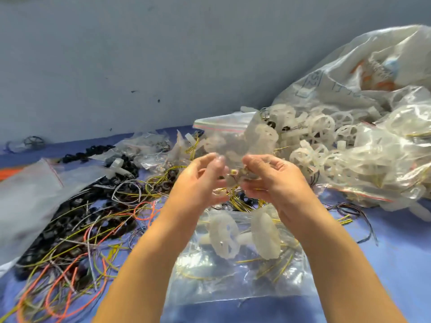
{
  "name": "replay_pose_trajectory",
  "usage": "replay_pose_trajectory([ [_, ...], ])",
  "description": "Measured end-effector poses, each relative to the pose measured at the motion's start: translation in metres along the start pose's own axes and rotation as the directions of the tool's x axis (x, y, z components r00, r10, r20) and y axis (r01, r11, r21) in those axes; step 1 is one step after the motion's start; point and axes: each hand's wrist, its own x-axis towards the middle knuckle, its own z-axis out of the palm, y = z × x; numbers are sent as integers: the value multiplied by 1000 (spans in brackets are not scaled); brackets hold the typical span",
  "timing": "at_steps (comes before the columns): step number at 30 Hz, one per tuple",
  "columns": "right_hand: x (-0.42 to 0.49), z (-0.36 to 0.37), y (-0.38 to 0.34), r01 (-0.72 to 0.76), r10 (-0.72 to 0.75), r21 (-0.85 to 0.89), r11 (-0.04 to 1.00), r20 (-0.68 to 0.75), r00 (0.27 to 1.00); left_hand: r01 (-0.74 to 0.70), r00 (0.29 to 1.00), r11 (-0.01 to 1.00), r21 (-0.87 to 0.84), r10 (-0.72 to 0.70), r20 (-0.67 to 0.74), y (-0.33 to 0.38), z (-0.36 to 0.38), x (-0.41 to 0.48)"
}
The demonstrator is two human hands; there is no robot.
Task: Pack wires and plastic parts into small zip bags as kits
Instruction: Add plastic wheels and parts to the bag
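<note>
Both hands are holding up a small clear zip bag point(221, 136). The left hand point(200, 180) and the right hand point(277, 180) are each pinching its lower end in a narrow grip, fingers curled. Just above the grip, the bag is showing a red seal line and pale, blurred plastic parts. Directly beneath the grip, a filled bag point(233, 278) of white wheels and yellow wires is lying on the blue counter point(384, 264). Loose wires point(81, 229) are sprawling left of the grip.
</note>
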Motion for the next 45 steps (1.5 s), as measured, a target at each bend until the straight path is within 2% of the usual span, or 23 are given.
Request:
replay_pose_trajectory([
  [3, -5, 13, 6, -29, 31, -37, 999, 50, 998, 58, 998, 992, -110, -59, -2, -20, -7, -14],
  [5, -6, 25, 9, -23, 23, 3, 1000, 94, 995, 43, 999, 991, -130, -40, 19, -21, -15, -20],
  [10, -8, 58, 21, -6, -7, 51, 999, 242, 970, -211, 967, 977, -17, 206, -151, -4, -47, -25],
  [12, -8, 68, 25, 23, -50, 90, 996, 315, 948, -247, 964, 969, -10, 244, -107, 2, -54, -26],
  [14, -9, 73, 24, 46, -92, 137, 989, 349, 933, -222, 975, 975, -13, 222, -20, 4, -60, -25],
  [18, -11, 70, 19, 37, -99, 170, 985, 369, 924, -169, 984, 984, 49, 166, 61, 2, -70, -21],
  [22, -12, 74, 27, 94, -106, 49, 994, 385, 917, -147, 988, 987, 60, 150, -35, -4, -71, -19],
  [27, -8, 73, 32, 108, -107, 16, 994, 318, 942, -299, 953, 937, 179, 302, 12, -2, -59, -27],
  [29, -6, 70, 28, 55, -58, 21, 998, 290, 955, -287, 958, 947, 143, 285, 37, 1, -63, -28],
  [33, -9, 79, 29, -12, 8, 14, 1000, 306, 952, -126, 987, 992, 9, 126, -102, -4, -73, -23],
  [35, -12, 83, 32, -26, -2, 79, 997, 333, 943, -86, 996, 993, -86, 84, -25, -2, -69, -25],
  [37, -14, 84, 32, -12, -39, 140, 990, 357, 933, -106, 993, 987, -125, 111, 37, -2, -66, -27],
  [39, -14, 82, 28, -10, -45, 157, 988, 342, 938, -123, 991, 982, -140, 129, 35, 0, -68, -27],
  [41, -12, 78, 26, -6, -33, 122, 993, 313, 949, -101, 995, 991, -87, 102, 8, 1, -70, -25],
  [45, -10, 77, 28, -37, 18, 76, 996, 240, 971, -113, 991, 984, 138, 121, -51, -2, -71, -23],
])
